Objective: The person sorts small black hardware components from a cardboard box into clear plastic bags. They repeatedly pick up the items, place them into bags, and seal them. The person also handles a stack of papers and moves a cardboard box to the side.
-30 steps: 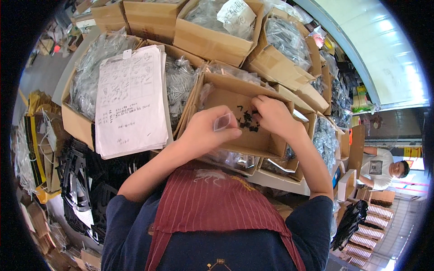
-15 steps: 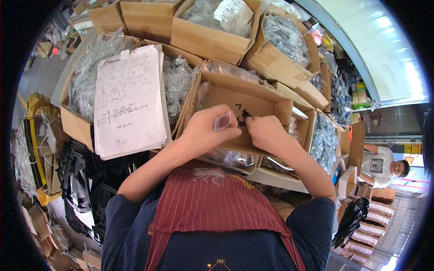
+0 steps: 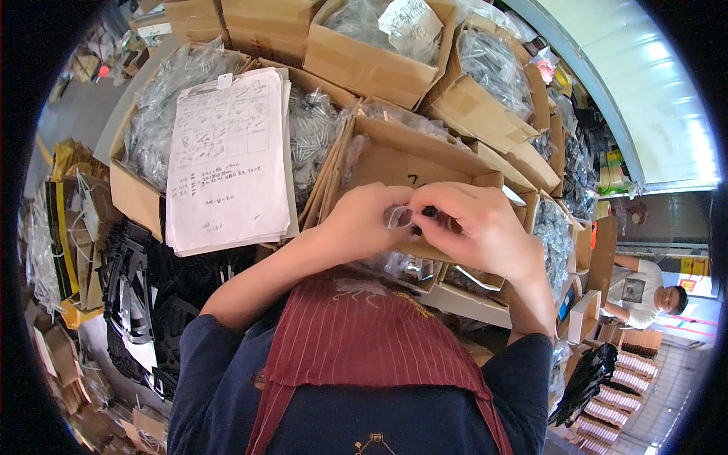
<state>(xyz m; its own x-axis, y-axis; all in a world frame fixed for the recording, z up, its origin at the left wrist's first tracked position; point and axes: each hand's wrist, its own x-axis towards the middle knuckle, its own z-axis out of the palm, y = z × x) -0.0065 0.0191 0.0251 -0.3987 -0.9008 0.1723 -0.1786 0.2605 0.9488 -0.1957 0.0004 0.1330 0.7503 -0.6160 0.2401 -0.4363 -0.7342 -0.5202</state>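
My left hand (image 3: 365,220) is curled round a small clear plastic bag (image 3: 397,218), whose mouth faces the other hand. Close against it, my right hand (image 3: 485,227) pinches small black parts (image 3: 429,211) at the bag's opening; their exact kind is too small to tell. Both hands are over a shallow cardboard box (image 3: 379,168). On the bottom of that box lies a loose, hook-shaped black piece (image 3: 412,180). My right hand hides much of the box floor.
Handwritten paper sheets (image 3: 227,167) lie on a left-hand box of bagged parts. Farther boxes (image 3: 364,61) hold plastic-bagged pieces. Black plastic parts (image 3: 133,303) are piled at lower left. A person (image 3: 641,292) in a white shirt is at far right.
My right hand has come up from the box floor with black parts and moved to the bag. My left hand still holds the bag. The view has shifted slightly.
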